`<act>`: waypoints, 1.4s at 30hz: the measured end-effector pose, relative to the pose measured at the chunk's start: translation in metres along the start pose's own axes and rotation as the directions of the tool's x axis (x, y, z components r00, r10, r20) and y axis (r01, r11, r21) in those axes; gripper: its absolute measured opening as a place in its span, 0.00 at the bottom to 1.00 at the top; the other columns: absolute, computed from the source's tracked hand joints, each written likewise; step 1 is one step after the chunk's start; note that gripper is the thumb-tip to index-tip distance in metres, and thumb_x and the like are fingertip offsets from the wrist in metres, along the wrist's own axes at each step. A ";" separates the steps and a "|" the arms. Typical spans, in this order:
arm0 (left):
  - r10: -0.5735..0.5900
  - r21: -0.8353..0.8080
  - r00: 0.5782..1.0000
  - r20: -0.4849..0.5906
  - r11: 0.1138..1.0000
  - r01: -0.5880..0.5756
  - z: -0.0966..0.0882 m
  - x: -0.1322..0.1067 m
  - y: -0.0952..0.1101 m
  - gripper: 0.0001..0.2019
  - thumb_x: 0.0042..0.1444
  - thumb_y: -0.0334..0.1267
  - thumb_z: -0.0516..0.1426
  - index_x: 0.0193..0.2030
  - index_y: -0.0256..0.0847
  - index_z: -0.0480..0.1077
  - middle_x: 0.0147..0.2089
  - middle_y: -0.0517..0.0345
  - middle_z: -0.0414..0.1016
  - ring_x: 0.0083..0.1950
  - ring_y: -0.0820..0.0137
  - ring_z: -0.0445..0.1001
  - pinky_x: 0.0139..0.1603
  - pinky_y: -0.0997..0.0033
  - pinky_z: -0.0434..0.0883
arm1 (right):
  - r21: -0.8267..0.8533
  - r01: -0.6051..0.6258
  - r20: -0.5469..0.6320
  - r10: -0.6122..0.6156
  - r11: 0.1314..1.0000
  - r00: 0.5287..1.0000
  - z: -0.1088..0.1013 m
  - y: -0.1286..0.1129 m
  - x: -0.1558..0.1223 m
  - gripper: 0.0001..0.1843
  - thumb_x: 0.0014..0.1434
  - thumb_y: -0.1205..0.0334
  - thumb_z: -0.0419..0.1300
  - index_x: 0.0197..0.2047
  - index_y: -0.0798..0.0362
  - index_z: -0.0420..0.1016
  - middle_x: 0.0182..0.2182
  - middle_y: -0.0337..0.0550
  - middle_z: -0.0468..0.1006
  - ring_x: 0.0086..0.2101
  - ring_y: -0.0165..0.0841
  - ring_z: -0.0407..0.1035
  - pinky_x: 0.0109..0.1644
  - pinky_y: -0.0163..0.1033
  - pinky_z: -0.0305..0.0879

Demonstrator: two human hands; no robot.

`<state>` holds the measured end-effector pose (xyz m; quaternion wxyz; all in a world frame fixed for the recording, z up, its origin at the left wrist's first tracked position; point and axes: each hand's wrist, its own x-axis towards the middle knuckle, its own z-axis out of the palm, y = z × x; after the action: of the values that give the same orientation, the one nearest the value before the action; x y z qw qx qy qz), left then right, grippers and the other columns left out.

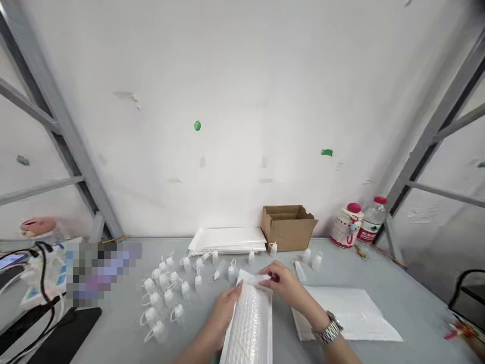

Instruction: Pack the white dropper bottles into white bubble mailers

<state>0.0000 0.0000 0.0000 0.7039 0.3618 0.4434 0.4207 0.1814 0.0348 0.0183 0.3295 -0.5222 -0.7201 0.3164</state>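
Observation:
A white padded bubble mailer (pixel 250 323) lies lengthwise in front of me, its top end pointing to the wall. My left hand (pixel 223 313) grips its left edge near the top, thumb on the upper side. At the top right corner, my right hand (pixel 282 283) has its fingers pinched on a pale translucent piece (pixel 260 278) by the flap. Whether that piece is a strip or part of the flap I cannot tell. Several small white squeeze bottles (pixel 164 281) with looped cap straps stand to the left. A flat white mailer (pixel 350 313) lies under my right forearm.
Behind my hands are a stack of white mailers (pixel 229 238) and an open cardboard box (pixel 288 230). A pink-and-white jar (pixel 346 226) and a red-capped plastic bottle (pixel 373 220) stand at the back right. Cables (pixel 44 278) and a black flat object (pixel 71 333) lie at left.

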 end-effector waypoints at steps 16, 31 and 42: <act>0.011 0.025 1.000 0.025 1.000 -0.011 -0.001 0.000 0.003 0.26 0.37 0.58 0.61 0.32 0.34 0.75 0.27 0.54 0.75 0.33 0.64 0.71 0.40 0.67 0.63 | 0.473 -0.165 -0.018 0.197 0.865 0.980 0.033 0.005 0.002 0.19 0.43 0.50 0.64 0.33 0.53 0.66 0.20 0.31 0.66 0.22 0.27 0.63 0.25 0.32 0.58; 0.062 0.042 0.996 -0.062 0.997 -0.060 -0.006 0.003 0.002 0.27 0.36 0.59 0.61 0.33 0.34 0.75 0.29 0.53 0.77 0.37 0.60 0.73 0.41 0.66 0.64 | 0.308 -0.132 0.134 0.094 0.942 0.986 0.046 -0.018 -0.011 0.20 0.54 0.46 0.53 0.25 0.55 0.68 0.18 0.33 0.61 0.22 0.26 0.55 0.25 0.32 0.50; -0.023 0.004 1.000 -0.008 1.000 0.023 -0.004 -0.001 0.003 0.29 0.40 0.60 0.59 0.39 0.34 0.74 0.37 0.47 0.78 0.46 0.55 0.72 0.48 0.61 0.65 | -0.518 -0.492 -0.490 0.229 0.699 0.841 -0.021 0.010 -0.002 0.14 0.59 0.63 0.47 0.37 0.62 0.70 0.37 0.58 0.72 0.37 0.43 0.68 0.36 0.41 0.61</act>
<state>-0.0047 0.0005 0.0022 0.7062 0.3564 0.4511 0.4133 0.2041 0.0380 0.0217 0.2025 -0.7865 -0.5834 0.0084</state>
